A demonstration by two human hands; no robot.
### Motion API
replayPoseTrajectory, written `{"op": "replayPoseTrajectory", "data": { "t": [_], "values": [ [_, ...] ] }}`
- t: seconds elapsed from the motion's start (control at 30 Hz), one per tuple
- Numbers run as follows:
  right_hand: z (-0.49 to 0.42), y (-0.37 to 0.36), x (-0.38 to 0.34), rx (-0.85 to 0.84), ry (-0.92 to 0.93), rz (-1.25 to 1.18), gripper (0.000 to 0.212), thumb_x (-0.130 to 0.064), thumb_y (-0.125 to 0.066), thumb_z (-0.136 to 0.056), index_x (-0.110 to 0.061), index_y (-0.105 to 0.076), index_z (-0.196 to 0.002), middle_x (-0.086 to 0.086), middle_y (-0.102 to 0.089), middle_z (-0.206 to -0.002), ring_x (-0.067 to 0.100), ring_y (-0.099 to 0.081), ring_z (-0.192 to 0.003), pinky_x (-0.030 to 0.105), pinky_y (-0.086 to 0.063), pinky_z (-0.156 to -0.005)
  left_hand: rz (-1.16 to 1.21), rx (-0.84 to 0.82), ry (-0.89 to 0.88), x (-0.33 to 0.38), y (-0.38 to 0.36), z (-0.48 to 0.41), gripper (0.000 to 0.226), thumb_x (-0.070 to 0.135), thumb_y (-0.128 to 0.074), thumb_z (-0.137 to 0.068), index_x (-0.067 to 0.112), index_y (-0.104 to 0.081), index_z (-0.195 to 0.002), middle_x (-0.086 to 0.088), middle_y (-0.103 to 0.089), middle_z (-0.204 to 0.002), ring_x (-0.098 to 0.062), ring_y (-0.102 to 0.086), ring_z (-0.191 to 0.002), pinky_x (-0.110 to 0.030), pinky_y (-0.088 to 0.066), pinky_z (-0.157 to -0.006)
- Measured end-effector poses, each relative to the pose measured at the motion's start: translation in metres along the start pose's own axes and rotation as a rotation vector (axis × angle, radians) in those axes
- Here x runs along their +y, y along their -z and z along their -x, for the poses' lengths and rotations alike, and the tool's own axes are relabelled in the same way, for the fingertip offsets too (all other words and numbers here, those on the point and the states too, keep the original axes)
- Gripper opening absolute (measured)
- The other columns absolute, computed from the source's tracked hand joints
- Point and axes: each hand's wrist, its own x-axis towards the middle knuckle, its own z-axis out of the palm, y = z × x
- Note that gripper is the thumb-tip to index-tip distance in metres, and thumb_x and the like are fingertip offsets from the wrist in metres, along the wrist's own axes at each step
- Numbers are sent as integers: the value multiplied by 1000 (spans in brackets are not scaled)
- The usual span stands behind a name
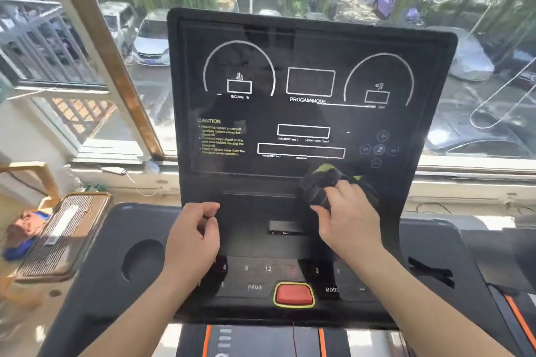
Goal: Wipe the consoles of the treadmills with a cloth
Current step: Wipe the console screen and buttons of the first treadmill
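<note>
Here, a person stands at a black treadmill console (307,113) set against a big window (478,38), both bare arms reaching forward over it. The right hand (348,220) grips a bunched dark cloth (324,182) with yellow-green patches, pressing it against the lower right part of the display panel, just beneath the long outlined readout boxes and to the left of the round music and plus-minus buttons (379,149). The fingers curl around the bundle, thumb on its near side. The left hand (193,236) hangs loosely curled and grasps nothing, hovering at the panel's lower left edge, above the row of number keys marked 12 and 3. Between the 2 forearms sits a red stop button (293,294) ringed in yellow. A round cup recess (142,259) lies in the tray to the left. Beyond the glass, parked cars (150,43) and trees are visible, blurred.
</note>
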Motion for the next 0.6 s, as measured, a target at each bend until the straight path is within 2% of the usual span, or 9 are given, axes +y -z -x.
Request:
{"op": "replayPoseTrajectory", "data": {
  "t": [0.1,0.17,0.23,0.4,0.5,0.53,0.6],
  "values": [
    [-9,-3,-36,-25,89,12,31,-30,-88,-74,-10,-67,-83,5,-60,-88,31,-61,-83,41,-55,-49,11,106,91,-15,20,-12,35,5,-60,-96,30,-64,-121,9,-62,-108,-6,-61,-92,-31,-52,-85],
    [-14,-7,-67,-48,104,8,33,-31,-90,-72,-11,-65,-78,4,-59,-85,30,-61,-80,38,-53,-46,6,160,140,-26,34,-19,37,6,-58,-95,28,-62,-124,7,-60,-115,-12,-60,-99,-33,-48,-88],
    [-17,-14,-99,-58,111,-3,34,-32,-91,-71,-11,-65,-77,4,-59,-84,30,-61,-79,37,-51,-45,-4,161,169,-36,44,-24,37,7,-59,-95,26,-61,-127,6,-61,-120,-11,-58,-101,-31,-44,-91],
    [-26,-38,-186,-97,155,-38,39,-34,-94,-67,-12,-64,-79,4,-59,-86,29,-60,-80,31,-39,-40,-34,58,167,-49,57,-30,39,9,-59,-96,28,-59,-130,11,-61,-121,3,-56,-99,-28,-46,-90],
    [-27,-52,-213,-128,232,27,46,-29,-99,-54,-14,-65,-81,3,-58,-88,24,-59,-80,27,-29,-41,-76,-44,169,-55,56,-39,44,11,-58,-96,24,-56,-137,10,-59,-124,-2,-57,-98,-26,-43,-90],
    [-28,-54,-212,-117,261,29,45,-28,-98,-54,-15,-65,-82,3,-58,-88,24,-59,-80,28,-32,-40,-81,-83,173,-56,54,-41,44,12,-57,-97,23,-55,-139,9,-60,-125,-6,-57,-100,-27,-43,-91],
    [-27,-52,-198,-61,309,-17,37,-30,-92,-66,-13,-66,-87,3,-60,-91,26,-60,-81,34,-46,-45,-72,-159,157,-58,50,-45,45,11,-54,-97,24,-56,-140,7,-62,-126,-8,-59,-103,-29,-45,-91]
  ]
}}
